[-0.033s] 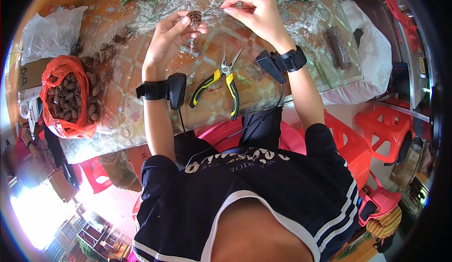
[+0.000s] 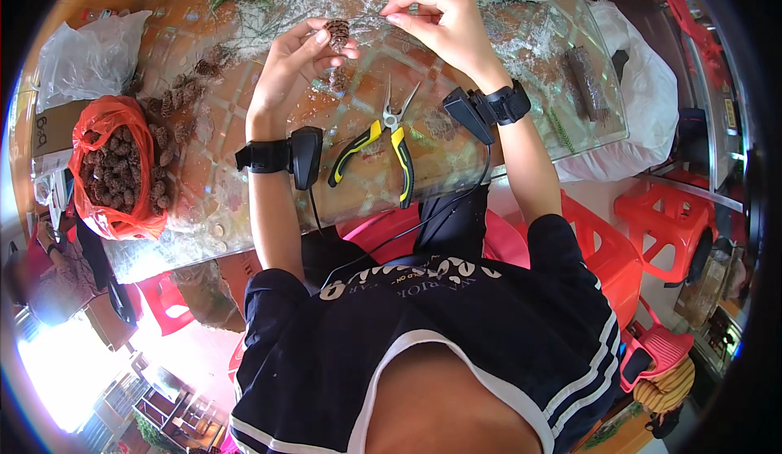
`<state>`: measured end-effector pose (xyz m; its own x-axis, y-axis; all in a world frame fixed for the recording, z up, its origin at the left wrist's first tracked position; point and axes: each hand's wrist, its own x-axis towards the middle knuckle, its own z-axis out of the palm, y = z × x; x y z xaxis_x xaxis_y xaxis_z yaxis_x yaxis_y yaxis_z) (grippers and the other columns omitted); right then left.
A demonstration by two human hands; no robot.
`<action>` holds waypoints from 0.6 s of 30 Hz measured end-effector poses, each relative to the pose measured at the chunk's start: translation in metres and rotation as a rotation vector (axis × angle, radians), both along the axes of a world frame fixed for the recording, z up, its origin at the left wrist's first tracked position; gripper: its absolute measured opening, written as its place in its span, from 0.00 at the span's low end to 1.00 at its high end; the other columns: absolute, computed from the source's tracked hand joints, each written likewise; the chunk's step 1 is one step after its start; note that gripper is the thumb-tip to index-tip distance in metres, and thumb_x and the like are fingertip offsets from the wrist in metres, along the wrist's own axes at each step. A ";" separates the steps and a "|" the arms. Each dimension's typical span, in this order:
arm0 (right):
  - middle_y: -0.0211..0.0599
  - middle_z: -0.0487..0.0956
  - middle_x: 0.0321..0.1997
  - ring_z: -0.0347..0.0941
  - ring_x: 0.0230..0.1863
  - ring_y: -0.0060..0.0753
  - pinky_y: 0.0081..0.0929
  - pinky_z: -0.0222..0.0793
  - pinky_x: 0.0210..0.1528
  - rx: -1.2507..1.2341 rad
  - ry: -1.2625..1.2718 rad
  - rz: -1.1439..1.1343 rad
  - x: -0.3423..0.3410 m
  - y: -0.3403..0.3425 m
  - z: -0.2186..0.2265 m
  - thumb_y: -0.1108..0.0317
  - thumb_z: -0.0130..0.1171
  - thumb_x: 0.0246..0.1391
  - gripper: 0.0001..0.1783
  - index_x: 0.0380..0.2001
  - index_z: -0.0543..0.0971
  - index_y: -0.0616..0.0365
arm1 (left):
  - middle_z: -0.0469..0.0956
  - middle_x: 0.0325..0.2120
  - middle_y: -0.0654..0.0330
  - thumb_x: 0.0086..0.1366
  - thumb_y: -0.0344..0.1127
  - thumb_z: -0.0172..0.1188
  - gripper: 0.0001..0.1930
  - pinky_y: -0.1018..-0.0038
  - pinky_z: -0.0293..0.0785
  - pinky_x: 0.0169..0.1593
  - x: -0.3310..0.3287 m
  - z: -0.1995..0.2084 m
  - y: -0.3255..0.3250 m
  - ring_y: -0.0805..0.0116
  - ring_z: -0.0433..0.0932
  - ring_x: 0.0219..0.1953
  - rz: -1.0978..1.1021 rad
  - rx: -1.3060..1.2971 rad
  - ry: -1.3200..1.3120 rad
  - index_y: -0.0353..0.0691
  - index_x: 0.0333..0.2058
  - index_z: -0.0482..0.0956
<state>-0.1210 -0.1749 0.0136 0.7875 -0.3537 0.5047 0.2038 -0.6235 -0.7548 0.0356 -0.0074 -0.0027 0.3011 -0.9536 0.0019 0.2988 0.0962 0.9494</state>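
Head view, pinecone [image 2: 337, 35] held, pliers [image 2: 392, 120] near table edge [image 2: 366, 201]

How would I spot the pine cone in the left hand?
Start at the glass table and find the left hand over its far part. The pine cone is by its thumb. Unlike the cones in the red bag, it is held up.
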 end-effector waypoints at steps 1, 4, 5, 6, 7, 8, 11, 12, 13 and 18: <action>0.24 0.76 0.25 0.59 0.17 0.07 0.11 0.52 0.17 -0.017 0.018 -0.005 -0.001 0.001 0.002 0.72 0.59 0.46 0.05 0.29 0.79 0.58 | 0.76 0.34 0.50 0.61 0.38 0.53 0.13 0.78 0.71 0.38 0.000 -0.001 0.000 0.63 0.77 0.37 -0.006 -0.002 -0.006 0.34 0.38 0.69; 0.24 0.76 0.24 0.59 0.17 0.07 0.11 0.51 0.17 -0.027 0.034 -0.002 -0.001 0.001 0.001 0.72 0.59 0.46 0.05 0.29 0.79 0.58 | 0.76 0.33 0.49 0.60 0.39 0.53 0.12 0.78 0.71 0.38 0.000 -0.001 0.000 0.63 0.77 0.37 -0.001 0.008 -0.001 0.35 0.36 0.69; 0.24 0.75 0.24 0.59 0.16 0.07 0.11 0.51 0.17 -0.020 0.030 0.006 -0.001 0.001 0.000 0.72 0.59 0.46 0.05 0.29 0.79 0.59 | 0.76 0.33 0.49 0.60 0.39 0.53 0.11 0.78 0.71 0.38 0.000 -0.001 0.000 0.63 0.77 0.37 0.001 0.013 0.001 0.36 0.35 0.69; 0.24 0.75 0.24 0.58 0.16 0.07 0.11 0.51 0.17 -0.014 0.027 0.013 0.000 0.001 0.000 0.73 0.59 0.46 0.05 0.29 0.79 0.59 | 0.76 0.33 0.49 0.60 0.39 0.53 0.11 0.78 0.71 0.38 0.000 -0.001 0.000 0.63 0.77 0.37 0.001 0.013 0.001 0.36 0.35 0.69; 0.24 0.75 0.24 0.58 0.16 0.07 0.11 0.51 0.17 -0.013 0.027 0.013 0.000 0.001 -0.001 0.73 0.59 0.46 0.05 0.29 0.79 0.59 | 0.77 0.33 0.49 0.60 0.39 0.53 0.11 0.78 0.71 0.38 0.000 -0.001 0.000 0.63 0.77 0.37 -0.001 0.015 0.003 0.36 0.35 0.69; 0.24 0.75 0.24 0.58 0.16 0.07 0.11 0.51 0.16 -0.020 0.004 0.014 0.001 0.002 -0.002 0.73 0.59 0.46 0.05 0.29 0.79 0.59 | 0.77 0.33 0.49 0.60 0.39 0.53 0.11 0.78 0.71 0.38 0.000 -0.001 0.000 0.63 0.77 0.37 -0.002 0.017 0.004 0.36 0.35 0.69; 0.24 0.75 0.25 0.58 0.15 0.08 0.11 0.51 0.16 -0.033 -0.042 0.016 0.003 0.002 -0.005 0.73 0.59 0.46 0.05 0.29 0.78 0.59 | 0.77 0.33 0.49 0.60 0.40 0.53 0.11 0.78 0.71 0.38 0.001 -0.001 0.001 0.63 0.77 0.36 -0.011 0.019 0.004 0.37 0.34 0.69; 0.25 0.76 0.25 0.58 0.15 0.08 0.10 0.51 0.16 -0.026 -0.046 0.019 0.003 0.001 -0.006 0.73 0.59 0.46 0.05 0.29 0.78 0.60 | 0.77 0.33 0.49 0.61 0.40 0.53 0.12 0.78 0.71 0.38 0.001 -0.002 0.001 0.63 0.77 0.36 -0.019 0.019 0.003 0.37 0.34 0.69; 0.25 0.76 0.26 0.58 0.15 0.08 0.10 0.51 0.16 -0.020 -0.050 0.021 0.004 0.001 -0.007 0.73 0.59 0.46 0.05 0.30 0.78 0.60 | 0.77 0.33 0.49 0.61 0.40 0.53 0.12 0.78 0.71 0.38 0.001 -0.002 0.001 0.63 0.77 0.36 -0.026 0.019 0.002 0.37 0.34 0.69; 0.26 0.76 0.28 0.60 0.17 0.08 0.10 0.53 0.17 0.015 0.012 0.017 0.000 0.004 0.000 0.73 0.59 0.46 0.06 0.30 0.79 0.59 | 0.77 0.32 0.49 0.61 0.41 0.52 0.12 0.78 0.71 0.38 0.002 0.000 0.002 0.63 0.77 0.36 -0.021 0.048 -0.015 0.37 0.33 0.69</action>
